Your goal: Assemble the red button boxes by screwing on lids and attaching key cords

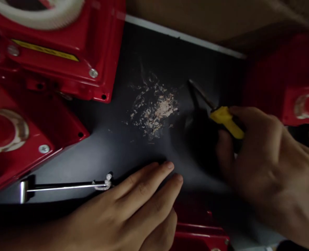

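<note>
My right hand (272, 167) grips a screwdriver (226, 120) by its yellow and black handle. The thin metal shaft points up and left, its tip just to the right of a scatter of pale flakes (165, 106) on the dark surface (165, 153). Below the flakes is my left hand (136, 209), its fingers stretched out side by side and holding nothing; the thumb is hidden. Left of these fingers lies a small metal hammer (65, 187) with a bit of chain at its end. Part of a red housing (200, 235) shows beneath my left hand.
Two red metal housings, one with a yellow label (46, 50) and one with a round red button (0, 130), take up the left side. Another red housing (269, 83) stands at the right. A pale edge strip (178, 33) borders the surface at the back.
</note>
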Demonstrator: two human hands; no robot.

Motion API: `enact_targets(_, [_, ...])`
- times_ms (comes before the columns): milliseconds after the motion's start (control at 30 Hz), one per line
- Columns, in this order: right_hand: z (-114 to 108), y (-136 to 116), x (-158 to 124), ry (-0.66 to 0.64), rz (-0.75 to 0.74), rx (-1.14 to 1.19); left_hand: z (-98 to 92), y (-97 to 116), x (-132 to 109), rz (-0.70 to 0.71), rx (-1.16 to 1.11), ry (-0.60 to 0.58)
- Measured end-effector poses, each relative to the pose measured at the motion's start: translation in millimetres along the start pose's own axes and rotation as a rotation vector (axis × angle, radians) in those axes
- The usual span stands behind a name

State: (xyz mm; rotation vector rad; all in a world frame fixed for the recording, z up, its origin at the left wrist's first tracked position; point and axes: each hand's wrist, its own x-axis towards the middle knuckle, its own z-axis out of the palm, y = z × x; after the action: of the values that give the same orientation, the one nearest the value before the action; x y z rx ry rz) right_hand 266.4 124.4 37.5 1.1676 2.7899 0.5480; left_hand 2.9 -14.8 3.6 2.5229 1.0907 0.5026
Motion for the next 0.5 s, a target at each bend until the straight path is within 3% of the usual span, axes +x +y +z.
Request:
enact_targets(100, [-13,-2,11,0.018,-0.043,-0.223,10.2,-2,1,0.047,0.061,0.062])
enact_targets(167, [-22,-5,15,-0.008,-0.049,-0.208,18.2,-1,1,0.048,0.087,0.125])
enact_targets(300, [-25,-15,33,0.046,-0.255,0.144,34.3,3,-2,0.024,0.090,0.221])
enact_targets(400, [-14,-21,53,0.029,-0.282,0.381,43.6,3,-2,0.021,0.087,0.283])
enact_targets(500, [-3,-21,64,0.035,-0.313,0.465,49.2,-1,1,0.030,0.091,0.355])
